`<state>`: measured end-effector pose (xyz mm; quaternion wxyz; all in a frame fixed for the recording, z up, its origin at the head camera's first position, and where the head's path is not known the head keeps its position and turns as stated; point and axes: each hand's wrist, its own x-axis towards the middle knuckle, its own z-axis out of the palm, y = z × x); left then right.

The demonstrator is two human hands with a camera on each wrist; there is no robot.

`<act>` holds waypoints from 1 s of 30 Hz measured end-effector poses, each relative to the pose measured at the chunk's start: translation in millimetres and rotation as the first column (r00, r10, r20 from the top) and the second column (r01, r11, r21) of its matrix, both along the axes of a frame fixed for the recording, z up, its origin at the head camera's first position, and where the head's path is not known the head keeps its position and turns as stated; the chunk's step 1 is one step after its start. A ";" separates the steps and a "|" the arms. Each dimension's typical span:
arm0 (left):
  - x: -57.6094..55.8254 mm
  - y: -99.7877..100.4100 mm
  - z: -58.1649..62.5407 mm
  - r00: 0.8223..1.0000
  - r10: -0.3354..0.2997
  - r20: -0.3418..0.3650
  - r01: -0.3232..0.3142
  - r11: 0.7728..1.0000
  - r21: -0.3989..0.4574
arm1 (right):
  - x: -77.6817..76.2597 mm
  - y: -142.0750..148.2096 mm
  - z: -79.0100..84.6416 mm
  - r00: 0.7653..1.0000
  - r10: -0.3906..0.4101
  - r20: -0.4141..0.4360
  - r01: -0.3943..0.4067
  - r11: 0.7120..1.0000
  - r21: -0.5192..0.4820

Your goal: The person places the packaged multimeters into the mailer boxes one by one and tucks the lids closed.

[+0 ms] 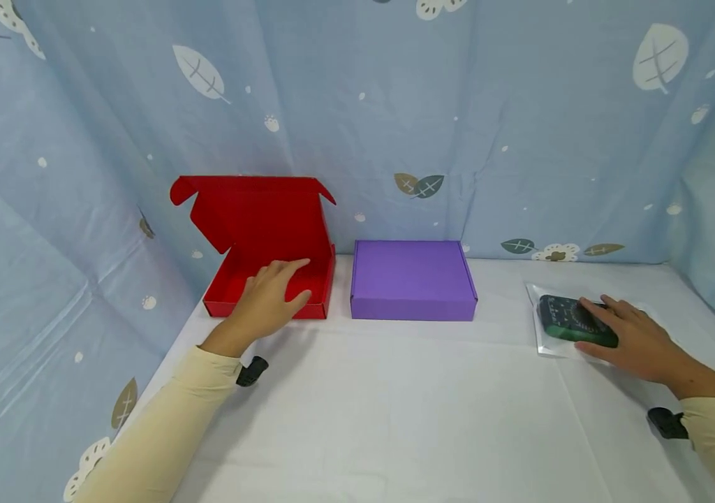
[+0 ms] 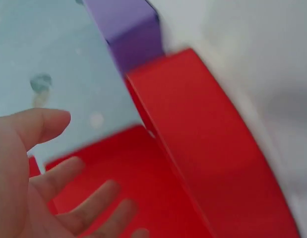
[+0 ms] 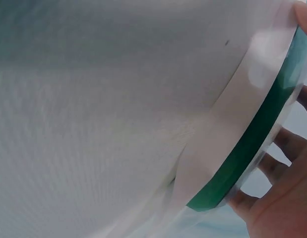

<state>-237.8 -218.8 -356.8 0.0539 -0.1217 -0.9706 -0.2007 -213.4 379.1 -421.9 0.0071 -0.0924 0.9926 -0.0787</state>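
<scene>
An open red box (image 1: pixel 269 223) stands at the left with its lid raised. Above its front part hovers my left hand (image 1: pixel 263 300), fingers spread and thumb apart, holding nothing. The left wrist view shows that hand (image 2: pixel 49 198) over the red interior, beside a box wall. At the right, a dark multimeter (image 1: pixel 565 318) with green sides lies in a clear plastic bag (image 1: pixel 546 346). My right hand (image 1: pixel 637 342) grips it from its right end, thumb along the near side and fingers over the top. The right wrist view shows its green edge (image 3: pixel 242 148) by the fingers.
A closed purple box (image 1: pixel 410 272) sits right of the red one, with a small gap. White cloth (image 1: pixel 420 412) covers the table. Blue patterned curtains (image 1: pixel 357 126) hang behind it and along both sides.
</scene>
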 end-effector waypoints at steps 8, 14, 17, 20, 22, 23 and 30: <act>-0.9 -51.5 -5.7 0.989 0.144 -0.013 -0.144 0.990 -0.008 | -1.9 5.4 -3.1 1.000 -0.018 0.024 0.018 1.000 -0.023; -3.3 -75.2 -14.6 0.974 0.228 0.012 -0.226 0.971 -0.073 | -4.3 6.5 -1.0 0.999 -0.013 0.037 0.013 1.000 -0.008; -4.2 -82.4 -18.8 0.967 0.251 0.033 -0.247 0.965 -0.086 | -4.4 5.6 0.8 0.999 -0.011 0.040 0.012 1.000 -0.009; -4.6 -87.3 -21.0 0.961 0.266 0.072 -0.257 0.960 -0.106 | -4.0 4.4 1.9 0.999 -0.016 0.042 0.016 1.000 -0.008; -4.4 -89.8 -21.8 0.957 0.272 0.104 -0.260 0.958 -0.119 | -3.7 3.5 2.4 0.999 -0.020 0.042 0.020 1.000 -0.003; -4.0 -90.7 -21.8 0.954 0.275 0.117 -0.260 0.957 -0.127 | -3.4 2.8 2.8 0.999 -0.023 0.042 0.023 1.000 0.000; -3.9 -93.7 -23.8 0.945 0.276 0.174 -0.252 0.957 -0.145 | -1.2 -0.4 3.8 0.998 -0.038 0.045 0.038 0.999 0.015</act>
